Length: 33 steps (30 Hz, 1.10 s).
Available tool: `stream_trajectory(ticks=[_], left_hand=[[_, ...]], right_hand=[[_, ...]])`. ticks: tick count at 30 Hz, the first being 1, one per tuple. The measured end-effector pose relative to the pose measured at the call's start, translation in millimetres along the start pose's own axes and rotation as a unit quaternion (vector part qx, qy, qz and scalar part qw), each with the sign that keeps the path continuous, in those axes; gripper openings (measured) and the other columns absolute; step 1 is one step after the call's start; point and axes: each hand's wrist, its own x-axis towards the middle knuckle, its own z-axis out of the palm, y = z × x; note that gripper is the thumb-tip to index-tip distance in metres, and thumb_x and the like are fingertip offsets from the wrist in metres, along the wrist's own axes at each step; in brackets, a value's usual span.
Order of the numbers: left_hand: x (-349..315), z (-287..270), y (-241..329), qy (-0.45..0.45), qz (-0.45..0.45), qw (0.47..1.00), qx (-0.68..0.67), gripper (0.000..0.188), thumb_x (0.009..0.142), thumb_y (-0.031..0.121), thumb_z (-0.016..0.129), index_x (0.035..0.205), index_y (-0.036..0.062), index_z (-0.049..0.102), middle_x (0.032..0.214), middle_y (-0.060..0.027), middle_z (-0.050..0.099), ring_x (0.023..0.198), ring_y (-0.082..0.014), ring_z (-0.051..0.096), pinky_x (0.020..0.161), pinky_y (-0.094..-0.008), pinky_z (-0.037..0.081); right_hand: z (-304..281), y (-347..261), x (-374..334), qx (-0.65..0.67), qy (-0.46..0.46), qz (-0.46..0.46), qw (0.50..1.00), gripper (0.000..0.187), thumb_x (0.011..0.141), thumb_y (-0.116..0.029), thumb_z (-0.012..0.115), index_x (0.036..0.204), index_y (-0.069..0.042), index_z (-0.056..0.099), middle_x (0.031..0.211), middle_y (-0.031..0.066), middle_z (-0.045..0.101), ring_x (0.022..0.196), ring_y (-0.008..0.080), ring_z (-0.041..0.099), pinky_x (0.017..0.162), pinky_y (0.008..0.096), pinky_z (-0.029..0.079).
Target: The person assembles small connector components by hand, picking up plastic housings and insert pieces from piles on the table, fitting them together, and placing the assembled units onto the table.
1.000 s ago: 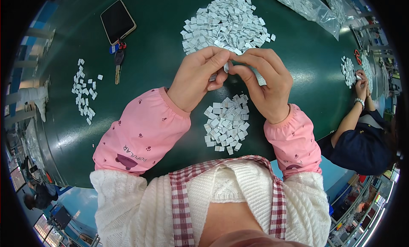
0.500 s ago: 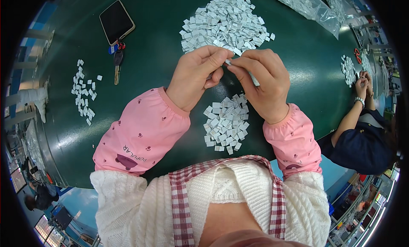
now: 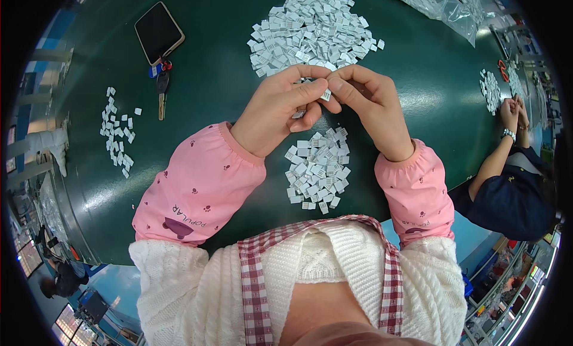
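Note:
Between thumb and forefinger, my left hand (image 3: 286,101) pinches a small white plastic connector (image 3: 326,95) with dark slots at one end. Another small white connector (image 3: 298,114) is tucked under its curled fingers. Pressed close against it, my right hand (image 3: 373,104) has thumb and fingers drawn together; what they grip, if anything, is hidden. Just beyond the hands lies a large heap of white connectors (image 3: 310,29). On the near side, a smaller pile of similar connectors (image 3: 317,170) rests between my forearms.
Scattered white pieces (image 3: 116,131) lie at left on the green table (image 3: 209,65), below a phone (image 3: 159,32) and a key (image 3: 162,92). Clear plastic bags (image 3: 436,8) occupy the far right. A co-worker (image 3: 507,191) sits at right, near red-handled scissors (image 3: 502,70).
The slotted end of the connector now shows at my left fingertips. My right hand has turned and shifted slightly right, and the piece seen under its fingers is out of sight.

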Motion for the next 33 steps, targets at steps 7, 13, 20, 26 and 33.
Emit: stream_trajectory(ticks=[7, 13, 20, 26, 33], left_hand=[[1, 0, -1, -0.001, -0.015, 1.000, -0.018, 0.030, 0.100, 0.011, 0.054, 0.127, -0.0012, 0.054, 0.093, -0.0186, 0.066, 0.054, -0.0053, 0.044, 0.043, -0.0136, 0.026], [-3, 1, 3, 0.029, -0.014, 0.999, 0.021, 0.031, 0.098, 0.009, 0.055, 0.127, -0.0016, 0.055, 0.090, -0.0185, 0.067, 0.050, -0.0049, 0.042, 0.039, -0.0143, 0.021], [-4, 3, 6, 0.072, -0.006, 0.996, 0.044, 0.030, 0.095, 0.009, 0.056, 0.124, -0.0020, 0.058, 0.085, -0.0187, 0.068, 0.045, -0.0050, 0.039, 0.037, -0.0149, 0.018], [-3, 3, 6, 0.075, -0.022, 0.996, 0.034, 0.029, 0.095, 0.009, 0.057, 0.121, -0.0024, 0.060, 0.085, -0.0194, 0.068, 0.045, -0.0052, 0.041, 0.037, -0.0143, 0.019], [-5, 7, 8, 0.093, -0.007, 0.991, 0.094, 0.026, 0.094, 0.009, 0.059, 0.117, -0.0030, 0.062, 0.086, -0.0198, 0.069, 0.045, -0.0054, 0.042, 0.036, -0.0143, 0.021]], right_hand=[[-3, -4, -1, 0.000, -0.031, 0.025, 0.999, 0.014, 0.097, -0.010, 0.060, 0.092, 0.001, 0.066, 0.075, 0.0015, 0.061, 0.070, 0.0075, 0.053, 0.068, 0.0173, 0.043], [-2, -3, -1, -0.028, -0.037, 0.032, 0.998, 0.011, 0.096, -0.008, 0.060, 0.092, 0.001, 0.066, 0.076, 0.0017, 0.062, 0.069, 0.0076, 0.053, 0.068, 0.0174, 0.043], [0, -1, -1, -0.058, -0.034, 0.030, 0.997, 0.009, 0.094, -0.007, 0.062, 0.092, 0.001, 0.067, 0.077, 0.0015, 0.064, 0.069, 0.0070, 0.052, 0.066, 0.0169, 0.042], [-7, 11, 3, -0.141, 0.024, -0.017, 0.990, 0.011, 0.092, -0.009, 0.065, 0.094, 0.000, 0.071, 0.075, -0.0009, 0.064, 0.063, 0.0046, 0.048, 0.059, 0.0164, 0.038], [-60, 27, 34, -0.415, 0.203, -0.160, 0.872, 0.015, 0.090, -0.011, 0.068, 0.102, -0.002, 0.072, 0.087, 0.0012, 0.067, 0.069, 0.0118, 0.055, 0.065, 0.0236, 0.045]])
